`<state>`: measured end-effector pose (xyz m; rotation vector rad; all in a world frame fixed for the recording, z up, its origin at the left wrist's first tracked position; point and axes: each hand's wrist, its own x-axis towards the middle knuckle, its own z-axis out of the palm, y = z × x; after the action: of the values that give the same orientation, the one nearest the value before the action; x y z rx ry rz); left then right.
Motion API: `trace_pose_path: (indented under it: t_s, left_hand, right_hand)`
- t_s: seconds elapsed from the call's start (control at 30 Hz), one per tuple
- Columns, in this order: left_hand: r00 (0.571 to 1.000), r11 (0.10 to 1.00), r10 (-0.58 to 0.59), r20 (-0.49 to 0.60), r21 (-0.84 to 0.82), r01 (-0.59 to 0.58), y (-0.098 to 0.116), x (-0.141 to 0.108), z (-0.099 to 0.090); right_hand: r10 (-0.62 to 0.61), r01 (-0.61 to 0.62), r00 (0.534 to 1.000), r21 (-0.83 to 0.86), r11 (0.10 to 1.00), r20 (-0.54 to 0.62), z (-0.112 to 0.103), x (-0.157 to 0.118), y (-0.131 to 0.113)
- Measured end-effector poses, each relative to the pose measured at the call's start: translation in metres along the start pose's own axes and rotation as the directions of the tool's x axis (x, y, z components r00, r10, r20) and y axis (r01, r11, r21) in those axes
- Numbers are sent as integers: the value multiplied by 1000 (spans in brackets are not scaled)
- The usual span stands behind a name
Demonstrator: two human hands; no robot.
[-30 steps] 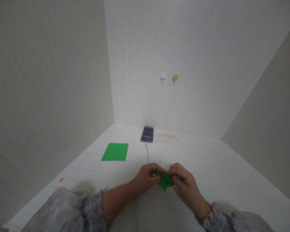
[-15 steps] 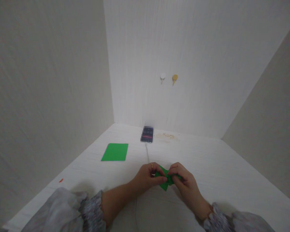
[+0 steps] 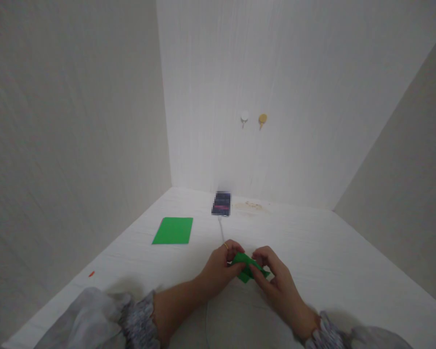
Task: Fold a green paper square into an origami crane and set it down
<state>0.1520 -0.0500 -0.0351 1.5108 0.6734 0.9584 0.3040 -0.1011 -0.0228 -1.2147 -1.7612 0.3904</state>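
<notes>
Between my two hands is a folded piece of green paper (image 3: 245, 274), held just above the white table. My left hand (image 3: 222, 265) pinches its left side, thumb in front and fingers behind, with a gold ring on one finger. On the other side, my right hand (image 3: 278, 275) has its thumb pressed on the paper's front, the index finger curled behind the upper edge. Parts of the folds are hidden by the fingers. A flat square of green paper (image 3: 173, 230) lies on the table, left of and beyond my hands.
A phone (image 3: 221, 203) with a blurred screen rests near the back wall, its white cable (image 3: 221, 229) running toward me under my left arm. A small orange-red scrap (image 3: 91, 274) lies far left. Two hooks, one white (image 3: 244, 116) and one yellow (image 3: 262, 118), are on the wall.
The folded green paper has turned and its lower point has drawn up. My right thumb has shifted left onto its front, and my right fingers have loosened from its upper edge.
</notes>
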Motion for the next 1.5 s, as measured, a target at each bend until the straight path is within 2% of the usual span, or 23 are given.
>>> trace_pose_path:
  t_s: [0.17, 0.37, 0.53, 0.8, 1.0, 1.17, 1.5]
  left_hand:
    - [998, 994, 57, -28, 90, -54, 4, -2, 1]
    - [987, 950, 160, -4, 271, -153, 9, -4, -1]
    - [997, 983, 71, -5, 172, -69, 4, -4, -2]
    - [998, 995, 64, 9, 79, -65, 5, -4, 0]
    - [998, 999, 29, 54, 26, -30, 7, -4, 2]
    - [995, 996, 17, 100, -83, -9, 3, -4, 3]
    - [993, 988, 19, 114, -155, -1, 1, -2, 3]
  right_hand:
    - [83, -85, 995, -38, 996, -54, 3, 0, 2]
    - [45, -45, 999, 19, 999, 29, 2, 1, 0]
    - [-6, 4, 999, 46, 999, 45, -1, 0, -3]
    - [-75, 74, 996, 21, 997, 45, -3, -2, 0]
    - [-48, 48, 999, 26, 999, 25, -3, -2, 0]
    - [-35, 36, 999, 139, 990, -8, -3, 1, -5]
    - [24, -12, 999, 289, 957, -39, 0, -2, -3]
